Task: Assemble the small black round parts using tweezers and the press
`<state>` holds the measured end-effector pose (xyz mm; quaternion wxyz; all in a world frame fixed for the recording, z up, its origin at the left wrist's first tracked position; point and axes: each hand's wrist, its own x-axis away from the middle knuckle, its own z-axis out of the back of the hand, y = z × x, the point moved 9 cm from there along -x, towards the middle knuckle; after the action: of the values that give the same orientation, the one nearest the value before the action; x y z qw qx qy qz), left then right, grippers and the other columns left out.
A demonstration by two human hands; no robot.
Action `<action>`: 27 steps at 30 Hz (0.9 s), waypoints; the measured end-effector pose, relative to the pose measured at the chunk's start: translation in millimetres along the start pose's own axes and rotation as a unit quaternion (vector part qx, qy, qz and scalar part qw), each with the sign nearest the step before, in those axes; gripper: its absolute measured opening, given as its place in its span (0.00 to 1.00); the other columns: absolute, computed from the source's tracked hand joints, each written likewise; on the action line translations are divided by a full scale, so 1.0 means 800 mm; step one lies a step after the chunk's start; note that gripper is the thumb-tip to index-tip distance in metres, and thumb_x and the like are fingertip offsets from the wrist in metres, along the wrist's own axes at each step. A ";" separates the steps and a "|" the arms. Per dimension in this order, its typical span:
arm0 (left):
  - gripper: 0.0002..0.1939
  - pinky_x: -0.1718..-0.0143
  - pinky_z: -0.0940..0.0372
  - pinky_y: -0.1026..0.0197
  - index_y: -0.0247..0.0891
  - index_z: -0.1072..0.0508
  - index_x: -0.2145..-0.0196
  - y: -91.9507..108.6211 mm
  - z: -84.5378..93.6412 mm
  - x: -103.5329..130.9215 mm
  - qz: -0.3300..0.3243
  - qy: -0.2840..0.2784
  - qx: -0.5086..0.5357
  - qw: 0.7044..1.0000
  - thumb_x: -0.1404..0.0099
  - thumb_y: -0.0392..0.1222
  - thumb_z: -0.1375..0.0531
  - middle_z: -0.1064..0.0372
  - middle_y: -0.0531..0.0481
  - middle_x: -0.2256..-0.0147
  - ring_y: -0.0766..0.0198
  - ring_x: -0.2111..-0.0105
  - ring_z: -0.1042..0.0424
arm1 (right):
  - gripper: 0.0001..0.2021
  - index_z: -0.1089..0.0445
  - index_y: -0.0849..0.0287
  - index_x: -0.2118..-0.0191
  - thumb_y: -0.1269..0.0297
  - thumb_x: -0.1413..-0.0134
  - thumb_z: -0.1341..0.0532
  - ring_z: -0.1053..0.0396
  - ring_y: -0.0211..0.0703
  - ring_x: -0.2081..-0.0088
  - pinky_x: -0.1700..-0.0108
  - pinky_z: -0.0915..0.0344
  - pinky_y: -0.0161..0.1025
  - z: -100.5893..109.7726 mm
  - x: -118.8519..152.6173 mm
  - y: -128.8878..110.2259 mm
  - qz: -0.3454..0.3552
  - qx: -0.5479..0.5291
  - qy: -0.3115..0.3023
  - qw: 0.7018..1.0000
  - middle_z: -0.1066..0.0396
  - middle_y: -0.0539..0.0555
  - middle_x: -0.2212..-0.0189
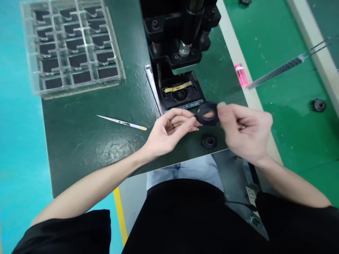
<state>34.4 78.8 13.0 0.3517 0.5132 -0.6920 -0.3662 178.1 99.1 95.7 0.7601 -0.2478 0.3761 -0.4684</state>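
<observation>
A black ring-shaped part point(201, 119) with a round hole is held up between my two hands, just in front of the press. My left hand point(172, 130) pinches its left edge between thumb and fingers. On the opposite edge my right hand point(245, 128) grips it, slightly blurred, with the other fingers curled in; a small shiny bit shows among them, too little to name. Below the ring, a smaller black round part point(209, 141) lies near the table's front edge. Behind my hands is the press's black fixture point(182, 94) with a yellow strip across it.
The black press point(182, 35) stands at the table's back. Tweezers point(122, 122) lie left of my hands. Stacked clear plastic trays point(63, 84) with dark pieces sit back left. A pink-capped bottle point(241, 76) stands at right, a dark mesh strip point(278, 73) beside it.
</observation>
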 end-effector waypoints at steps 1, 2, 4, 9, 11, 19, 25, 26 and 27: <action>0.16 0.56 0.26 0.65 0.36 0.24 0.58 0.002 0.000 0.000 -0.007 0.003 -0.003 1.000 0.37 0.48 0.28 0.19 0.49 0.65 0.64 0.63 0.18 | 0.21 0.28 0.58 0.74 0.54 0.29 0.43 0.52 0.32 0.81 0.79 0.55 0.37 -0.003 0.002 0.010 -0.034 -0.060 -0.001 0.998 0.46 0.45 0.84; 0.17 0.57 0.25 0.65 0.36 0.24 0.57 0.005 -0.002 0.000 -0.012 0.003 -0.004 1.000 0.38 0.48 0.27 0.19 0.50 0.66 0.65 0.64 0.18 | 0.23 0.32 0.58 0.76 0.53 0.30 0.43 0.53 0.32 0.81 0.79 0.56 0.37 -0.008 0.005 0.018 -0.058 -0.111 -0.006 0.992 0.49 0.45 0.84; 0.17 0.59 0.25 0.66 0.36 0.24 0.57 0.009 -0.005 0.002 -0.017 -0.001 -0.003 1.000 0.39 0.48 0.27 0.19 0.50 0.65 0.67 0.67 0.19 | 0.26 0.40 0.57 0.80 0.50 0.31 0.41 0.55 0.31 0.80 0.79 0.56 0.36 -0.017 0.011 0.024 -0.076 -0.172 -0.016 0.982 0.54 0.45 0.83; 0.16 0.62 0.24 0.64 0.37 0.24 0.60 0.014 -0.006 0.008 -0.025 0.010 -0.022 0.999 0.39 0.48 0.27 0.19 0.50 0.65 0.66 0.69 0.19 | 0.31 0.49 0.56 0.82 0.44 0.34 0.40 0.58 0.32 0.81 0.80 0.58 0.37 -0.026 0.020 0.023 -0.097 -0.170 -0.008 0.981 0.55 0.45 0.84; 0.15 0.63 0.24 0.64 0.37 0.24 0.60 0.014 -0.005 0.008 -0.025 0.010 -0.030 0.999 0.38 0.48 0.28 0.19 0.50 0.67 0.65 0.69 0.19 | 0.31 0.47 0.56 0.82 0.44 0.34 0.40 0.58 0.32 0.81 0.80 0.57 0.37 -0.024 0.021 0.020 -0.099 -0.159 0.004 0.982 0.55 0.45 0.85; 0.10 0.66 0.25 0.65 0.36 0.22 0.61 0.019 -0.009 0.009 -0.037 -0.009 -0.023 0.999 0.35 0.44 0.29 0.19 0.50 0.68 0.66 0.71 0.20 | 0.23 0.27 0.56 0.76 0.51 0.30 0.43 0.53 0.34 0.83 0.81 0.54 0.38 -0.011 0.027 0.006 -0.076 -0.097 0.014 0.992 0.50 0.46 0.85; 0.15 0.67 0.25 0.64 0.36 0.22 0.63 0.015 -0.007 0.008 -0.012 0.002 -0.018 1.000 0.40 0.48 0.26 0.20 0.50 0.70 0.64 0.71 0.20 | 0.25 0.29 0.55 0.79 0.52 0.30 0.43 0.51 0.34 0.83 0.81 0.52 0.38 -0.007 0.028 -0.002 -0.052 -0.063 0.012 0.997 0.47 0.48 0.86; 0.15 0.67 0.25 0.64 0.36 0.22 0.63 0.014 -0.006 0.008 -0.009 0.004 -0.021 1.000 0.40 0.49 0.26 0.20 0.50 0.70 0.64 0.71 0.20 | 0.24 0.27 0.55 0.78 0.52 0.30 0.43 0.51 0.34 0.83 0.82 0.53 0.38 -0.007 0.027 -0.002 -0.051 -0.061 0.011 0.997 0.47 0.47 0.86; 0.16 0.67 0.25 0.64 0.36 0.22 0.63 0.014 -0.006 0.008 -0.008 0.004 -0.025 1.000 0.40 0.49 0.26 0.20 0.50 0.70 0.64 0.71 0.20 | 0.24 0.26 0.55 0.76 0.52 0.29 0.43 0.51 0.34 0.83 0.82 0.53 0.38 -0.008 0.027 -0.002 -0.051 -0.061 0.009 0.997 0.47 0.47 0.86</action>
<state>32.2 74.3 25.6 0.3641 0.5115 -0.6769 -0.3842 177.9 79.0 86.0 0.7154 -0.3082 0.3973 -0.4852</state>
